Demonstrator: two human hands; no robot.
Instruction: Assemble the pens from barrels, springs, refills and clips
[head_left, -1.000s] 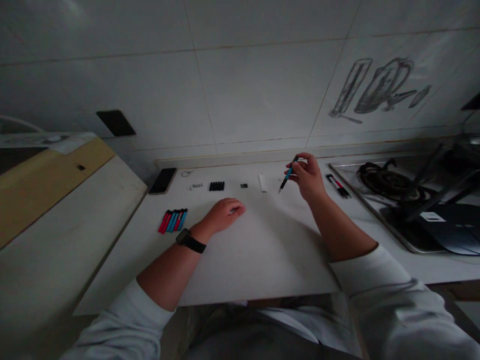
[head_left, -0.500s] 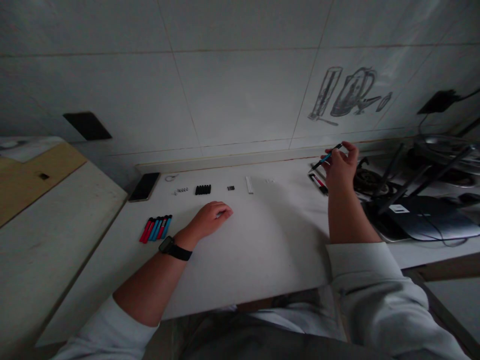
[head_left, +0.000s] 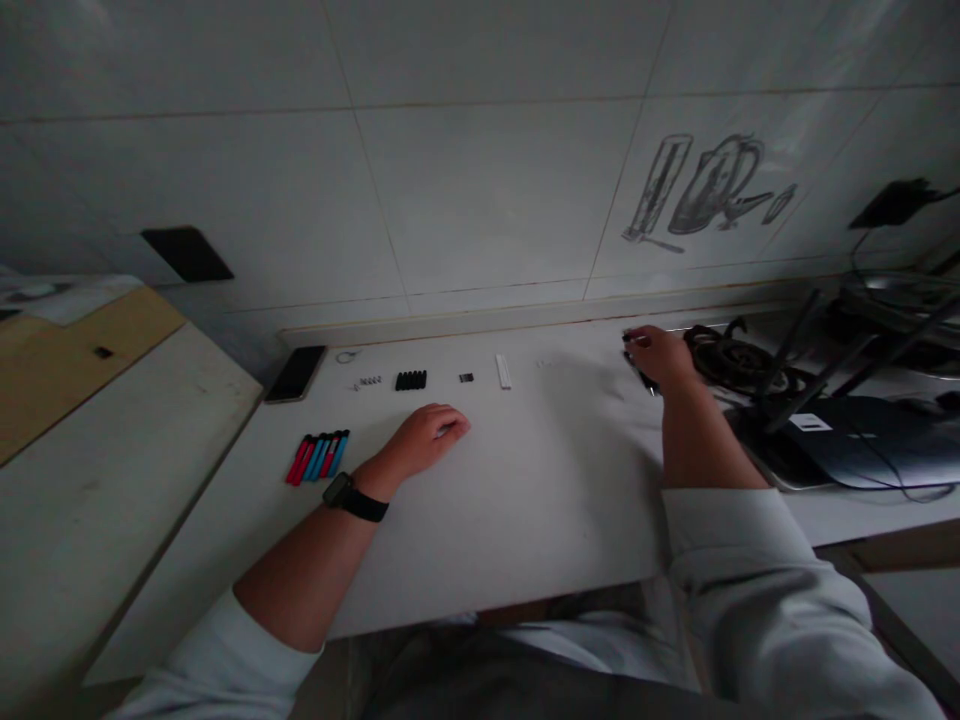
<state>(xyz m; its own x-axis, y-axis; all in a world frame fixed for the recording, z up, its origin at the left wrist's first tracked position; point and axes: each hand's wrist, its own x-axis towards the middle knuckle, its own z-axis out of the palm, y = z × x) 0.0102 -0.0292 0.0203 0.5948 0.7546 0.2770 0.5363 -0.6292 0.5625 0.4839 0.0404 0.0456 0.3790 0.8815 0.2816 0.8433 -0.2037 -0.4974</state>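
Note:
My right hand (head_left: 658, 355) is low over the far right of the white table (head_left: 510, 500). Its fingers are pinched at a pen, mostly hidden by the hand; a dark end shows by the fingertips. Just below them lies at least one other dark pen (head_left: 643, 378), partly covered. My left hand (head_left: 426, 440) rests on the table, fingers curled in and nothing seen in them. Left of its wrist lies a row of red and blue pen barrels (head_left: 319, 458). Beyond it are short black sleeves (head_left: 411, 380), small dark pieces (head_left: 466, 378) and thin white sticks (head_left: 503, 372).
A phone (head_left: 295, 374), a thin ring (head_left: 346, 357), small silvery springs (head_left: 367, 382) and tiny clear bits (head_left: 544, 364) lie along the back. To the right stand a gas burner (head_left: 739, 355) and a dark device with antennas (head_left: 862, 440). A wall closes the back.
My right hand has come down to the table with the blue and black pen, which it held raised before. My left hand has stayed in place. The view has shifted slightly.

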